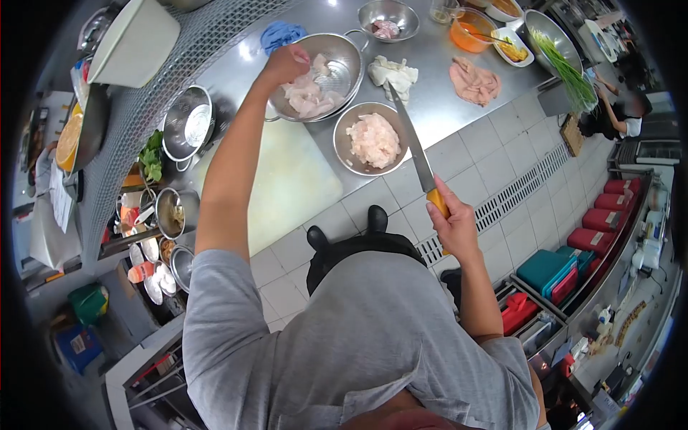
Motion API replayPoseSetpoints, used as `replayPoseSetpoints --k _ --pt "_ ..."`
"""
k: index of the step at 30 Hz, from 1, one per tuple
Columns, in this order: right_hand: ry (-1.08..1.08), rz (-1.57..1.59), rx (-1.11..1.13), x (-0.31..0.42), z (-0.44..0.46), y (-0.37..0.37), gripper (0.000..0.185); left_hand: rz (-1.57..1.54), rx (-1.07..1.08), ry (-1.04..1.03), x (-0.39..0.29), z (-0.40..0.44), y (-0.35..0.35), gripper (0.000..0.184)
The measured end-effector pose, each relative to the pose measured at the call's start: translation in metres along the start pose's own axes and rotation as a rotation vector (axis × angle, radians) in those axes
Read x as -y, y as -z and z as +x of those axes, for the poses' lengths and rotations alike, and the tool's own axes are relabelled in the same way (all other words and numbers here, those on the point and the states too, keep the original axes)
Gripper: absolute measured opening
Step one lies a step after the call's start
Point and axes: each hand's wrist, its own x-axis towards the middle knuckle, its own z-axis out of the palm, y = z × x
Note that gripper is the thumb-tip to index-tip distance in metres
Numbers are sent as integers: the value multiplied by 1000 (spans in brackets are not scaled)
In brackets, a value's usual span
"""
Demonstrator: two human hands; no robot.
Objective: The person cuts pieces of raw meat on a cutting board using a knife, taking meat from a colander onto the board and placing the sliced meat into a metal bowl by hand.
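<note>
My left hand (287, 64) is over the near-left rim of a metal colander (347, 61), its fingers closed on a slice of pale raw meat, partly hidden by the hand. More pale slices of raw meat (312, 100) lie inside the colander. In my right hand (453, 218) is a long knife (416, 147) with a yellow handle, its blade pointing up and away from me. Beside the blade stands a metal bowl (344, 152) of chopped pale raw meat (373, 140). A whitish cutting board (294, 168) lies below my left forearm.
A crumpled white cloth (393, 75), a pink cloth (475, 81) and a blue cloth (282, 36) lie on the steel table (444, 118). Farther back are a small metal bowl (408, 30), an orange bowl (467, 39) and green stalks (562, 68). Another person (620, 111) is at the far right.
</note>
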Motion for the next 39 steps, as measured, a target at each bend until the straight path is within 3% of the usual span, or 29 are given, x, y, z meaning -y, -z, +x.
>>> replayPoseSetpoints --k 3,7,10,13,18,20,24,27,30,33,36,39 --pt "34 19 13 9 7 -2 59 -60 31 -58 -39 -67 43 23" --pt "85 55 105 32 14 -14 59 -122 136 -40 -43 -164 72 20" --pt "179 83 209 46 20 -37 58 -229 172 -33 -3 -218 56 25" --pt "231 38 369 58 25 -70 57 -194 257 156 56 -245 22 20" --pt "227 -133 571 55 35 -122 57 -13 -26 246 133 -267 8 23" --pt "269 -140 542 42 34 -136 58 12 -118 238 149 -275 16 23" --pt "221 -150 530 42 32 -142 57 436 -263 202 184 -284 21 25" --pt "291 -202 511 32 35 -143 56 236 -222 325 180 -289 21 29" --pt "296 -173 499 28 33 -143 56 -473 -41 371 164 -297 27 27" --pt "305 -187 501 27 33 -140 56 -675 -33 282 146 -300 27 28" --pt "289 -218 512 28 32 -138 56 -742 -27 174 115 -301 30 28" --pt "312 -195 503 29 31 -135 56 -421 61 183 99 -288 19 29"
